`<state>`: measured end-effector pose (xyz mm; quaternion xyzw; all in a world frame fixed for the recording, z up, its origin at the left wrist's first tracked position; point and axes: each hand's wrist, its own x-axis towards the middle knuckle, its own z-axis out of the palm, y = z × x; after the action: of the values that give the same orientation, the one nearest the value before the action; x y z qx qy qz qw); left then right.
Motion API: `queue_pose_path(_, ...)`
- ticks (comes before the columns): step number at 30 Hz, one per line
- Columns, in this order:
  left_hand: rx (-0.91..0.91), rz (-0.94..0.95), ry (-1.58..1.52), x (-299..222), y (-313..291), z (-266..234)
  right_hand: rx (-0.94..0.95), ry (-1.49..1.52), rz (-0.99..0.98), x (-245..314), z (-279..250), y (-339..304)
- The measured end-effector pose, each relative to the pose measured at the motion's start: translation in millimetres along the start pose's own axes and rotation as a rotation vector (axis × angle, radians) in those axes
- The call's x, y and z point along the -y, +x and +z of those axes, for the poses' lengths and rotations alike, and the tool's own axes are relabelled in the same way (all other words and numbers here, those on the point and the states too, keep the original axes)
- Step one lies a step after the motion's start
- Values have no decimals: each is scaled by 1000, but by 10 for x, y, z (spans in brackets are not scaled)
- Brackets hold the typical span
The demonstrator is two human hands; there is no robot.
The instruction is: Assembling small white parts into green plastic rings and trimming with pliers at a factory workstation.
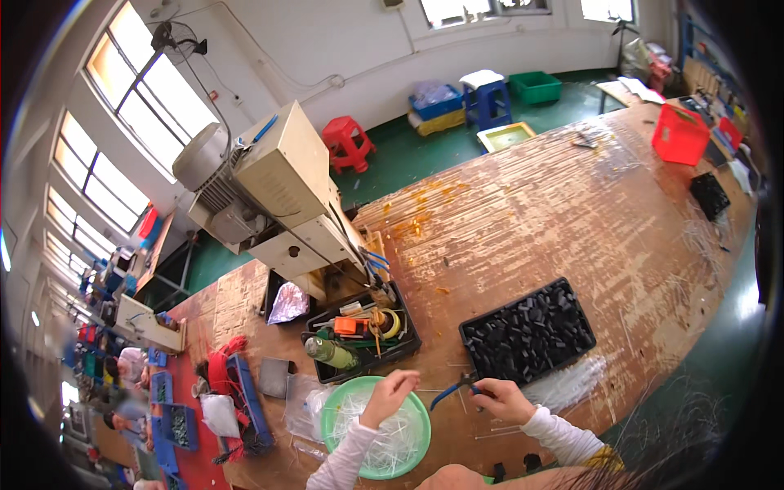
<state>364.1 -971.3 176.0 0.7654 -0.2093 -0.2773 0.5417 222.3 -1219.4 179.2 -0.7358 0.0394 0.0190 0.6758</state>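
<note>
My right hand (502,402) grips a pair of blue-handled pliers (447,395), one handle sticking out to the left, the dark head near the black tray's lower left corner. My left hand (392,398) is above the rim of a light green basin (328,418), its fingers pressed together and pointing at the pliers. A thin pale line shows between the hands; whether my left fingers hold it I cannot make out. Thin whitish strips (390,447) fill the basin. Small black blocks (531,331) heap up in a black tray (465,333) beyond my right hand.
Loose clear strands (576,384) lie beside the tray. A tool bin (392,353) with a green bottle (331,353) and tape stands behind the basin, before a beige machine (286,167). A red basket (680,135) sits far right. Other people work far left.
</note>
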Motion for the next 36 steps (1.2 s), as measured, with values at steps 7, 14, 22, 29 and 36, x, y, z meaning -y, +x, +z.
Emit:
queue_pose_path(7,-100,-29,-72,-208,1374,114,13,50,78,-495,-791,545)
queue_pose_path(14,-484,-283,-683,396,3218,-53,8,237,211,-788,-961,826)
queue_pose_path(22,-1297,-299,-122,2141,4421,-1327,100,421,352,-786,-964,795)
queue_pose_path(29,-1168,-521,-706,1138,4553,-493,-124,613,389,-1087,-917,664)
queue_pose_path(36,-1184,-389,-574,1018,4323,-542,-35,625,404,-1020,-810,728)
